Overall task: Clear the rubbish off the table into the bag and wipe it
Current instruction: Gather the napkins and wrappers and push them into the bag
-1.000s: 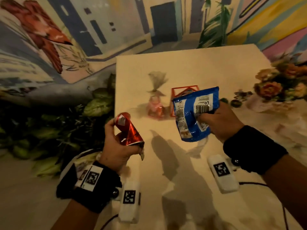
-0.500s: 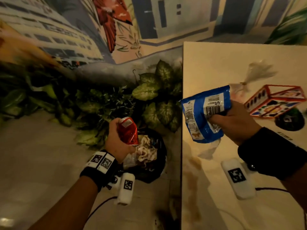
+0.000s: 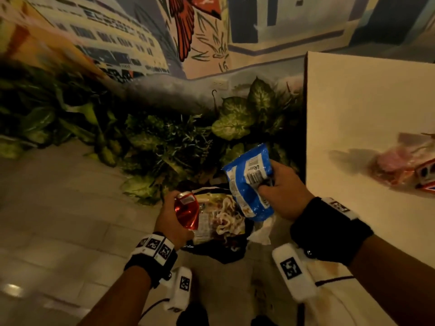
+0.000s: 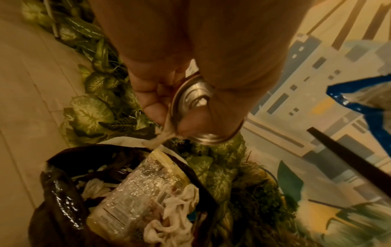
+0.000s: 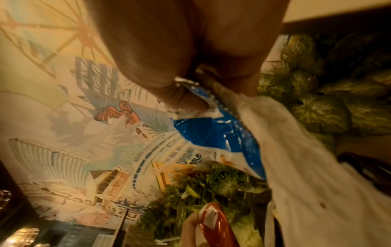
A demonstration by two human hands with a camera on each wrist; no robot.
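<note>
My left hand (image 3: 173,216) grips a crushed red can (image 3: 187,214) right over the open black rubbish bag (image 3: 219,254) on the floor. In the left wrist view the can's metal end (image 4: 194,100) shows between my curled fingers, along with a scrap of tissue (image 4: 162,137). My right hand (image 3: 281,192) holds a blue snack packet (image 3: 249,182) and a white napkin (image 3: 263,231) above the bag's right side. The right wrist view shows the packet (image 5: 222,135) and napkin (image 5: 296,158) hanging from my fingers. The bag (image 4: 59,192) holds a clear plastic container (image 4: 137,188) and crumpled tissues.
The white table (image 3: 367,114) stands to the right, its left edge beside the bag. On it lie a pink wrapped item (image 3: 393,163) and a red patterned box (image 3: 426,175). Leafy plants (image 3: 164,142) line the painted wall behind the bag. Tiled floor (image 3: 58,208) spreads left.
Both hands have swung left off the table to the floor bag. The can has dropped from table height to just above the bag; the blue packet now hangs over the bag too.
</note>
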